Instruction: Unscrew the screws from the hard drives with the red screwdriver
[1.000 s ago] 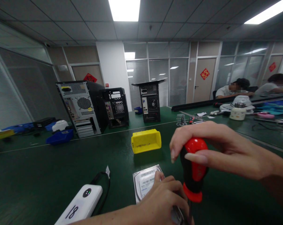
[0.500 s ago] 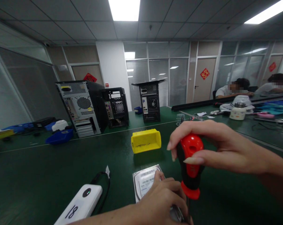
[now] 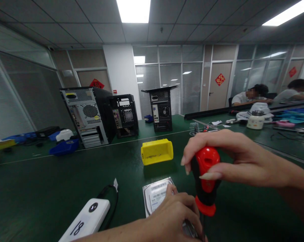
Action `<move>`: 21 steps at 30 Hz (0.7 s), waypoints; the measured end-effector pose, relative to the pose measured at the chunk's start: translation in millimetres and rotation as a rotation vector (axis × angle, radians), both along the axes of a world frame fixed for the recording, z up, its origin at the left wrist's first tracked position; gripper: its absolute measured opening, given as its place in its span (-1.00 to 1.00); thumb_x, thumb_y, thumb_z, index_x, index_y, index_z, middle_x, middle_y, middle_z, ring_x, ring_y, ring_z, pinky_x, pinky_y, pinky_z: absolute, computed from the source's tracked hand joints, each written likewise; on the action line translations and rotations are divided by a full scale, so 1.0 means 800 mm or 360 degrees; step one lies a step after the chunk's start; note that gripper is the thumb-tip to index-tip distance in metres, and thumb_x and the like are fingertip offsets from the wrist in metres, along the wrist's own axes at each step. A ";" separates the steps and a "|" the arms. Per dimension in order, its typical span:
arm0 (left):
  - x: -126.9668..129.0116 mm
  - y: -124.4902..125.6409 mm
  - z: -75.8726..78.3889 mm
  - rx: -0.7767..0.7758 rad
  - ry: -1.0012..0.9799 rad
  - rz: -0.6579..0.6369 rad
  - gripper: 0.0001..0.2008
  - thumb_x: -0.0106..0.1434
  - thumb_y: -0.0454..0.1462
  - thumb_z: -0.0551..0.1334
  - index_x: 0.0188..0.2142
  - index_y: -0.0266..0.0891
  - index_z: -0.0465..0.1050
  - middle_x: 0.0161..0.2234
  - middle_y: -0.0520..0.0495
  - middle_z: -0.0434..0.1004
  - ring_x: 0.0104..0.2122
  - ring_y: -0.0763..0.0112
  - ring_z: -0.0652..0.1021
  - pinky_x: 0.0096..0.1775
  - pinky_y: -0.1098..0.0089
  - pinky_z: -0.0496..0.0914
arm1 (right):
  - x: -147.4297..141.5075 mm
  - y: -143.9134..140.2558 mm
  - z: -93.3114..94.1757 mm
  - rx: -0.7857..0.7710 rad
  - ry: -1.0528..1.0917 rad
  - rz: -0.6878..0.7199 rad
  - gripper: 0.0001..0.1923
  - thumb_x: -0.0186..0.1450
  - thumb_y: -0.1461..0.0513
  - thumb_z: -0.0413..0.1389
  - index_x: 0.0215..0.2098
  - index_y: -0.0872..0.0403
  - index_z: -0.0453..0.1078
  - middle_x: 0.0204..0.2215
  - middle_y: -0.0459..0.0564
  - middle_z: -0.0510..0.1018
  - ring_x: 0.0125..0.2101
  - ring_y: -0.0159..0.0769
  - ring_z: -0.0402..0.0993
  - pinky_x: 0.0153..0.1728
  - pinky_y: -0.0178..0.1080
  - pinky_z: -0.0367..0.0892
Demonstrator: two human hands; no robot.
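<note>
A silver hard drive (image 3: 152,192) with a white label lies on the green table in front of me. My left hand (image 3: 178,211) grips its right side, fingers bent over it and hiding much of that side. Upright beside the drive stands a screwdriver (image 3: 207,188) with a red and black handle. My right hand (image 3: 217,158) is wrapped around the top of that handle, thumb in front. The shaft runs down behind the left fingers, so its tip is hidden. Beyond the drive sits a yellow bin (image 3: 157,153), with small dark bits inside.
A white power bank (image 3: 87,218) marked 18, with a black cable, lies at the left. Computer cases (image 3: 91,117) stand farther back, near a blue tray (image 3: 64,147). At the right are a jar (image 3: 255,119) and two people (image 3: 253,95) seated across the table.
My right hand and the screwdriver have shifted very slightly right and down. The left hand and the hard drive have stayed in place.
</note>
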State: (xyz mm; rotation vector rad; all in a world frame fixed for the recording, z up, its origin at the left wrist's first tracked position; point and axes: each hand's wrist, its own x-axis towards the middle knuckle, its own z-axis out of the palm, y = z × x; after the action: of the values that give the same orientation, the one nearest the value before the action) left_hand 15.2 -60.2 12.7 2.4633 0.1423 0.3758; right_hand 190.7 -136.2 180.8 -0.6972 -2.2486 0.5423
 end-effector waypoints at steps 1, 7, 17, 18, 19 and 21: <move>0.000 0.000 -0.001 0.0001 -0.0024 -0.0007 -0.56 0.21 0.17 0.24 -0.38 -0.14 0.55 -0.25 0.08 0.61 -0.03 0.24 0.48 0.13 0.18 -0.10 | 0.000 0.000 0.000 0.0000 0.0002 -0.0004 -0.85 0.34 0.23 0.18 -0.14 0.11 0.43 -0.25 -0.11 0.55 -0.26 -0.47 0.50 -0.28 -0.51 0.37; 0.001 -0.001 -0.003 0.0006 0.0018 0.0020 -0.53 0.20 0.20 0.22 -0.37 -0.13 0.57 -0.24 0.07 0.62 -0.01 0.20 0.46 0.11 0.19 -0.05 | 0.001 -0.001 0.000 0.0004 0.0005 -0.0024 -0.86 0.34 0.23 0.17 -0.14 0.11 0.43 -0.26 -0.10 0.56 -0.29 -0.46 0.50 -0.30 -0.49 0.37; 0.004 0.012 -0.026 0.0018 0.0011 -0.0017 -0.59 0.19 0.15 0.28 -0.36 -0.13 0.58 -0.25 0.08 0.61 -0.08 0.23 0.49 0.14 0.16 -0.11 | 0.000 -0.004 0.003 0.0023 -0.0013 -0.0034 -0.86 0.33 0.25 0.19 -0.15 0.10 0.44 -0.28 -0.08 0.56 -0.30 -0.43 0.50 -0.33 -0.46 0.38; 0.003 0.013 -0.026 0.0030 -0.0001 -0.0013 -0.61 0.20 0.13 0.29 -0.36 -0.13 0.58 -0.24 0.09 0.60 -0.05 0.21 0.47 0.14 0.16 -0.11 | 0.000 -0.005 0.003 0.0024 -0.0018 -0.0026 -0.86 0.32 0.25 0.19 -0.15 0.10 0.44 -0.28 -0.08 0.56 -0.30 -0.44 0.50 -0.31 -0.46 0.37; 0.003 0.013 -0.026 0.0042 -0.0007 -0.0003 -0.62 0.19 0.12 0.30 -0.35 -0.12 0.58 -0.22 0.10 0.59 -0.03 0.20 0.45 0.13 0.17 -0.09 | 0.000 -0.006 0.004 0.0018 -0.0013 -0.0011 -0.85 0.32 0.25 0.19 -0.13 0.10 0.44 -0.26 -0.08 0.56 -0.28 -0.43 0.50 -0.28 -0.46 0.37; 0.002 0.011 -0.023 0.0061 -0.0001 0.0040 -0.66 0.17 0.10 0.33 -0.33 -0.10 0.60 -0.20 0.10 0.56 -0.01 0.18 0.43 0.12 0.19 -0.05 | 0.001 -0.008 0.006 -0.0036 0.0006 0.0048 -0.80 0.36 0.23 0.13 -0.06 0.09 0.44 -0.18 -0.05 0.56 -0.20 -0.39 0.51 -0.18 -0.42 0.38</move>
State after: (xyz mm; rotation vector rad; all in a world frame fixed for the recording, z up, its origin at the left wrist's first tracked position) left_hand 16.6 -51.0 -6.0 2.5010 0.1677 0.3935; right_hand 191.5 -142.6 185.4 -0.6743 -2.2559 0.5837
